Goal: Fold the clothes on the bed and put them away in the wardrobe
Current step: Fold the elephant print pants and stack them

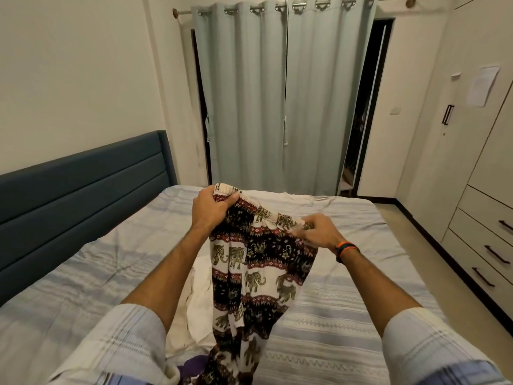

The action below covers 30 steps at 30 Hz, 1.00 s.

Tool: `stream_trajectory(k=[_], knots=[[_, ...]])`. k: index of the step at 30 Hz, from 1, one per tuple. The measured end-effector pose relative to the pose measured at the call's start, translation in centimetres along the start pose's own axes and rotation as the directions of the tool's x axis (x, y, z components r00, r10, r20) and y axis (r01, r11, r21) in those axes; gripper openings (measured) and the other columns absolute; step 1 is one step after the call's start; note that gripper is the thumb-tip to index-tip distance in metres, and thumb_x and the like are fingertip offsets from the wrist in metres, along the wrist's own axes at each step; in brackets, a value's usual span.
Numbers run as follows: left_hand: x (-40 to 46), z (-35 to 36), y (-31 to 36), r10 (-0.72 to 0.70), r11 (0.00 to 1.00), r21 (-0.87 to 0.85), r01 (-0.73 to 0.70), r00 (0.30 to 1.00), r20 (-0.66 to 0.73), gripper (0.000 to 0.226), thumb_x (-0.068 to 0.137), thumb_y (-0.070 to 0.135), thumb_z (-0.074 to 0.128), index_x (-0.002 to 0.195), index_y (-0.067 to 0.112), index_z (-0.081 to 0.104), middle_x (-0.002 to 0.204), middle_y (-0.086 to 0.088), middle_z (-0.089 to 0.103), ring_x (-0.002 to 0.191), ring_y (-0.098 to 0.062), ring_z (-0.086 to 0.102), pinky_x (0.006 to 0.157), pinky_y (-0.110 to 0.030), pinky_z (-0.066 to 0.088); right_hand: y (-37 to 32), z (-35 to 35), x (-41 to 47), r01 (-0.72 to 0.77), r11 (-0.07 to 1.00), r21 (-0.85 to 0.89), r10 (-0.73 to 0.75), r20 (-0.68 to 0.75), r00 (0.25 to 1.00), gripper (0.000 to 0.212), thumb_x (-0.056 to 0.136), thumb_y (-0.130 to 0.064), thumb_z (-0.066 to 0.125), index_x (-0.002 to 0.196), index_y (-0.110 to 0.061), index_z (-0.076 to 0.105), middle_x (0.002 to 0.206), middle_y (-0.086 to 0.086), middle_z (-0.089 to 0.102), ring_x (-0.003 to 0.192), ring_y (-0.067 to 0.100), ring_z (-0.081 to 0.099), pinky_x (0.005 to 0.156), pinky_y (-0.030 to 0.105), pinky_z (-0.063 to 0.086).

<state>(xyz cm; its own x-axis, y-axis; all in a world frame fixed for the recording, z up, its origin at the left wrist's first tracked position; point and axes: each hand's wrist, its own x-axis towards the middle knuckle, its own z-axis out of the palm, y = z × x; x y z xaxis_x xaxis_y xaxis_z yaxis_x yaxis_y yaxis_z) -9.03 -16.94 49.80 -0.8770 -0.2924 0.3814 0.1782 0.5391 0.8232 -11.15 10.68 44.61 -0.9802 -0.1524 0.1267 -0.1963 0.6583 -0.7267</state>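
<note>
Elephant-print trousers (pixel 249 273) in black, white and red hang above the bed (pixel 347 315), held up by the elastic waistband. My left hand (pixel 212 208) grips the waistband's left end. My right hand (pixel 319 230) pinches the waistband's right end; an orange and black band is on that wrist. The legs drop down toward me past the frame's bottom. Under them on the bed lies a white garment (pixel 198 304), and a bit of purple cloth (pixel 194 365) shows near the bottom edge. The wardrobe (pixel 472 151) stands along the right wall, its doors closed.
A blue padded headboard (pixel 83 184) runs along the left. Pale green curtains (pixel 277 93) hang at the far end with dark openings either side. Wardrobe drawers (pixel 488 245) with black handles sit at the lower right. A strip of floor (pixel 388 212) lies between bed and wardrobe.
</note>
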Motion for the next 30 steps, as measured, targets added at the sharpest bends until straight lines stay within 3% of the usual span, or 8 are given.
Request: stream_trajectory(k=[4,7,10,13,16,21,26,30], knots=[[-0.2,-0.5,-0.9,-0.032,0.999,0.002,0.032,0.999,0.019,0.035,0.081,0.042,0.076,0.104,0.016,0.072,0.100,0.001,0.072,0.094,-0.017,0.066,0.090,-0.038,0.054,-1.3,-2.0,0.9,0.043,0.974,0.220,0.002,-0.198,0.980,0.010,0.081,-0.021,0.079,0.073,-0.018,0.073,0.076,0.003,0.072,0.074,0.016,0.063,0.073,0.031,0.052],[-0.4,-0.5,-1.0,-0.064,0.996,-0.054,0.067,0.997,0.053,0.034,0.079,0.035,0.079,0.105,0.015,0.072,0.102,-0.002,0.074,0.093,-0.017,0.067,0.090,-0.037,0.054,-2.7,-3.0,1.1,0.116,0.892,0.436,0.018,-0.291,0.957,0.009,0.082,-0.009,0.076,0.086,-0.018,0.075,0.084,0.001,0.073,0.080,0.015,0.066,0.077,0.027,0.054],[-0.4,-0.2,-0.6,-0.047,0.995,-0.084,0.054,0.996,0.081,0.035,0.075,0.035,0.082,0.104,0.016,0.074,0.100,-0.002,0.075,0.092,-0.016,0.070,0.090,-0.039,0.056,-3.4,-3.6,1.2,0.154,0.842,0.517,0.034,-0.335,0.942,0.010,0.084,-0.011,0.075,0.092,-0.017,0.076,0.090,0.000,0.075,0.086,0.017,0.069,0.078,0.025,0.055],[-0.4,0.3,0.1,-0.052,0.992,-0.107,0.065,0.992,0.117,0.035,0.074,0.033,0.083,0.103,0.017,0.074,0.098,-0.001,0.076,0.091,-0.015,0.071,0.089,-0.040,0.057,-2.9,-4.3,1.6,0.124,0.851,0.509,0.085,-0.368,0.926,0.004,0.082,-0.021,0.078,0.085,-0.022,0.076,0.088,-0.001,0.076,0.089,0.020,0.072,0.082,0.033,0.058],[-0.3,0.9,0.8,-0.067,0.993,-0.086,0.077,0.991,0.114,0.032,0.075,0.035,0.082,0.101,0.017,0.075,0.094,-0.001,0.075,0.089,-0.016,0.070,0.085,-0.038,0.058,-2.3,-5.5,1.9,0.103,0.900,0.424,0.088,-0.406,0.909,0.013,0.078,-0.030,0.081,0.082,-0.018,0.077,0.083,-0.001,0.076,0.085,0.021,0.072,0.080,0.037,0.059],[0.0,2.0,4.1,-0.039,0.989,-0.145,0.036,0.999,-0.014,0.028,0.083,0.036,0.076,0.100,0.014,0.074,0.090,0.000,0.072,0.089,-0.017,0.068,0.082,-0.032,0.055,-4.0,-8.5,1.7,0.182,0.938,0.294,-0.014,-0.495,0.869,0.019,0.083,-0.028,0.078,0.089,-0.010,0.077,0.080,0.000,0.072,0.072,0.011,0.064,0.063,0.022,0.049],[1.6,1.9,7.8,0.066,0.981,-0.176,-0.079,0.995,-0.081,0.034,0.086,0.041,0.071,0.108,0.015,0.073,0.096,-0.001,0.073,0.093,-0.018,0.068,0.088,-0.039,0.055,-6.0,-12.0,2.7,0.258,0.925,0.280,-0.043,-0.597,0.801,0.022,0.082,-0.031,0.078,0.091,-0.012,0.077,0.085,-0.001,0.073,0.080,0.014,0.068,0.074,0.031,0.058],[2.5,1.5,10.4,0.172,0.955,-0.218,-0.199,0.976,-0.136,0.032,0.088,0.037,0.069,0.110,0.014,0.072,0.094,0.004,0.071,0.091,-0.013,0.067,0.084,-0.029,0.054,-7.0,-14.2,3.4,0.324,0.905,0.277,-0.070,-0.653,0.754,0.027,0.081,-0.036,0.079,0.099,-0.017,0.078,0.090,-0.004,0.076,0.086,0.013,0.072,0.078,0.034,0.060]])
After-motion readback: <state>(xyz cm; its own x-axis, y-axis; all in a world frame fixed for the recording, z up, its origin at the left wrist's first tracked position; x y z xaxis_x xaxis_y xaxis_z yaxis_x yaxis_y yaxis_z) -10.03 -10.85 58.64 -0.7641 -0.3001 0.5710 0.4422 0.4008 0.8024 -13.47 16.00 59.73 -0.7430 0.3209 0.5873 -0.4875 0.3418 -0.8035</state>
